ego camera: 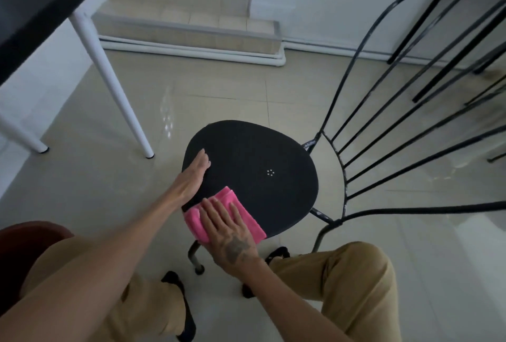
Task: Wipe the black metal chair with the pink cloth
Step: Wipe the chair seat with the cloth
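Note:
The black metal chair (pixel 260 166) stands on the tiled floor, its rounded seat facing me and its curved rod backrest fanning out to the right. A folded pink cloth (pixel 241 208) lies on the near edge of the seat. My right hand (pixel 227 229) lies flat on the cloth with straight fingers, pressing it onto the seat. Flat on the seat's left edge rests my left hand (pixel 193 177), fingers straight and together, just above the cloth.
A black-topped table with white legs (pixel 109 73) stands to the left. Tiled steps (pixel 186 23) rise at the back by the white wall. My knees in tan trousers (pixel 350 273) sit close under the chair's front.

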A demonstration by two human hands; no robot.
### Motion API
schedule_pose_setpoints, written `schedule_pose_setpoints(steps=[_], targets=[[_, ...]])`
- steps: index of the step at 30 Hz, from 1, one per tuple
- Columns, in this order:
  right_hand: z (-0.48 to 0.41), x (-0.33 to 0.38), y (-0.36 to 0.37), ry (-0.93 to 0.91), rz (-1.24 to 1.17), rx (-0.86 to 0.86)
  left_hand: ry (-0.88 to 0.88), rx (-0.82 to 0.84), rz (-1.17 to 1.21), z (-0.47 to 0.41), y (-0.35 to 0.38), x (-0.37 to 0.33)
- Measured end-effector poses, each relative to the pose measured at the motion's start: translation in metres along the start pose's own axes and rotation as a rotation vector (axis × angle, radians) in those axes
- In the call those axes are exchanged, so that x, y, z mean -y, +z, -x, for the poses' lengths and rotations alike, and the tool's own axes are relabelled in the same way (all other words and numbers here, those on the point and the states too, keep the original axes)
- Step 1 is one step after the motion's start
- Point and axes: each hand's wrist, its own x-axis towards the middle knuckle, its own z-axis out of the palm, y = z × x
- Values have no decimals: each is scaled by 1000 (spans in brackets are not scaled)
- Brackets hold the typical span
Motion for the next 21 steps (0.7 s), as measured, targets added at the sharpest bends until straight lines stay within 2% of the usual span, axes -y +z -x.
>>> schedule_pose_setpoints(steps=[3,6,8,10,12,14,17,21], targets=[[28,-45,-5,-87,-11,-11,56,-71,-345,3,13,13],[45,-92,-12,-58,11,39,153,-113,-517,2,22,25],[47,-119,-19,70,35,47,135,-165,-576,-1,26,26],[41,-135,-27,272,14,29,125,-227,-629,2,34,20],[32,-135,-33,429,-36,-4,133,-282,-733,7,46,12],[26,-121,-31,505,-107,-50,121,-314,-862,10,59,1],[33,-95,-22,546,-226,-120,173,-354,-894,9,81,-20],[55,-91,-14,465,-262,-128,304,-268,-810,-6,107,-38]])
